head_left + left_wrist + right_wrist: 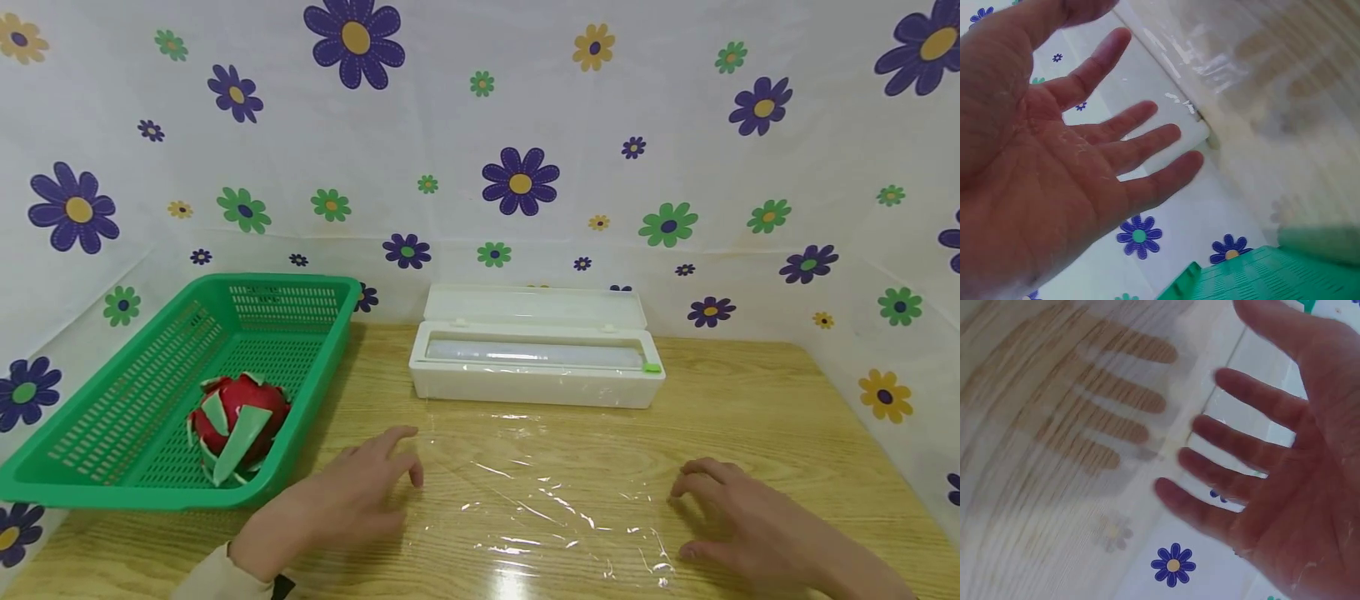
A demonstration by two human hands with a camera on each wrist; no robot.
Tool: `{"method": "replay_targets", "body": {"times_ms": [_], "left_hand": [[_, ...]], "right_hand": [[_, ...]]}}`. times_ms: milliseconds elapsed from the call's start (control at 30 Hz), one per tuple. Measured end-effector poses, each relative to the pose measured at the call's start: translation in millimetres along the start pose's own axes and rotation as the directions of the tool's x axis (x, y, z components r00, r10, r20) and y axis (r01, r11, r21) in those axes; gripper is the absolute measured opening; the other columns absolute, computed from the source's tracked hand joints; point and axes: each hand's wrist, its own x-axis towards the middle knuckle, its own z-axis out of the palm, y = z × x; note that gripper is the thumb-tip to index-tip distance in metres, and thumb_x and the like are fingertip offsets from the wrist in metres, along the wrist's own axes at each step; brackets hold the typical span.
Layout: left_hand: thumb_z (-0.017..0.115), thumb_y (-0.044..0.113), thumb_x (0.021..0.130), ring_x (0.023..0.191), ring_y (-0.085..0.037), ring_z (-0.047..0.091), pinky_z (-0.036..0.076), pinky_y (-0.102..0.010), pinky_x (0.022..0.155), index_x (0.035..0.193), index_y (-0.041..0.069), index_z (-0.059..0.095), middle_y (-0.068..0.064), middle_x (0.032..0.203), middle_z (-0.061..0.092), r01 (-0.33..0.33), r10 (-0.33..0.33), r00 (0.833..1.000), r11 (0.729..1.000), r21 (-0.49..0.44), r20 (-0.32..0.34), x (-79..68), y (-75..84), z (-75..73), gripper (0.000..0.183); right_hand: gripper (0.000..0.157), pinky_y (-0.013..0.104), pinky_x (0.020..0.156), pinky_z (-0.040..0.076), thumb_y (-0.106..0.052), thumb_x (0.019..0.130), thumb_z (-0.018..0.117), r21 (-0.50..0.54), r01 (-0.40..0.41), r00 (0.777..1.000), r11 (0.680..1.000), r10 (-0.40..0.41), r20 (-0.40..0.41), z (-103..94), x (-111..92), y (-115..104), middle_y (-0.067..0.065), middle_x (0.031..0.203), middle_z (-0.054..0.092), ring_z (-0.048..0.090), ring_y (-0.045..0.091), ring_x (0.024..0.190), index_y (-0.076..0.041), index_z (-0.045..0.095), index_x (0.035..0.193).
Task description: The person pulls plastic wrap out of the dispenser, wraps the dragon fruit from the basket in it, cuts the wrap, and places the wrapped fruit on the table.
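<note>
A sheet of clear cling film (pixel 540 492) lies over the table, running forward from the front of a white wrap dispenser (pixel 532 387). Inside the dispenser sits a roll of film (pixel 532 353); its lid (pixel 532 307) stands up at the back. My left hand (pixel 345 496) is at the left side of the sheet, between it and the green basket, fingers spread and holding nothing. On the sheet's right side is my right hand (pixel 757 525), also holding nothing. Both wrist views show the left palm (pixel 1054 181) and right palm (pixel 1304 506) bare, with fingers apart.
A green plastic basket (pixel 112 497) stands at the left with a red dragon fruit (pixel 255 408) in it. A small bright green piece (pixel 652 367) sits at the dispenser's right end. Flower-patterned white sheeting (pixel 450 133) rises behind the wooden table (pixel 735 392) and along its sides.
</note>
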Motion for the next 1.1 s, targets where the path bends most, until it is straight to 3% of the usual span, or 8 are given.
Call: {"method": "replay_targets", "body": {"times_ms": [100,200,467,567,900,1100], "left_hand": [[0.073,0.022,0.092,0.132,-0.036,0.055,0.047,-0.066,0.102,0.114,0.022,0.06,-0.016,0.153,0.047,-0.036,0.037,0.999,0.998,0.045,-0.035,1.9,3.8,-5.6,0.025],[0.072,0.023,0.094,0.132,-0.034,0.056,0.047,-0.064,0.104,0.12,0.021,0.061,-0.012,0.149,0.052,-0.083,0.09,0.993,0.991,0.101,-0.074,2.6,7.3,-12.4,0.028],[0.074,0.023,0.093,0.126,-0.031,0.061,0.051,-0.06,0.1,0.121,0.023,0.062,-0.007,0.14,0.06,-0.188,0.227,0.964,0.949,0.252,-0.137,3.9,12.9,-32.3,0.03],[0.074,0.024,0.094,0.126,-0.03,0.061,0.051,-0.059,0.1,0.121,0.024,0.062,-0.005,0.14,0.061,-0.207,0.258,0.955,0.933,0.294,-0.145,2.6,13.8,-40.0,0.03],[0.077,0.024,0.091,0.122,-0.027,0.065,0.053,-0.055,0.096,0.121,0.024,0.064,-0.004,0.135,0.064,-0.229,0.316,0.932,0.894,0.386,-0.18,-2.4,11.8,-59.9,0.032],[0.079,0.026,0.09,0.124,-0.026,0.063,0.053,-0.052,0.095,0.12,0.025,0.065,-0.002,0.135,0.065,-0.198,0.296,0.935,0.891,0.408,-0.193,-5.6,9.3,-71.2,0.034]], "right_hand": [[0.046,0.046,0.088,0.058,-0.054,0.086,0.078,-0.061,0.055,0.991,0.997,-0.062,-0.122,0.3,8,-4,-0.001,0.133,0.061,0.065,0.023,0.114,-0.03,0.063,0.121],[0.05,0.048,0.09,0.057,-0.051,0.086,0.079,-0.095,0.091,0.98,0.991,-0.106,-0.168,1.9,19,-9,-0.001,0.135,0.062,0.064,0.023,0.118,-0.028,0.064,0.127],[0.062,0.06,0.087,0.055,-0.056,0.085,0.075,-0.082,0.111,0.991,0.99,-0.116,-0.07,8.2,40,-16,0.007,0.139,0.06,0.059,0.032,0.126,-0.024,0.06,0.136],[0.064,0.06,0.085,0.054,-0.058,0.083,0.076,-0.069,0.114,0.992,0.991,-0.117,-0.046,11.2,44,-16,0.006,0.138,0.06,0.058,0.032,0.126,-0.025,0.06,0.136],[0.057,0.061,0.083,0.054,-0.059,0.086,0.073,-0.047,0.095,0.995,0.994,-0.094,0.018,10.6,45,-16,0.008,0.139,0.059,0.059,0.036,0.125,-0.027,0.063,0.133],[0.056,0.058,0.082,0.054,-0.059,0.086,0.073,-0.07,0.1,0.995,0.993,-0.1,0.005,12.1,45,-16,0.008,0.138,0.06,0.06,0.034,0.124,-0.029,0.063,0.131]]}}
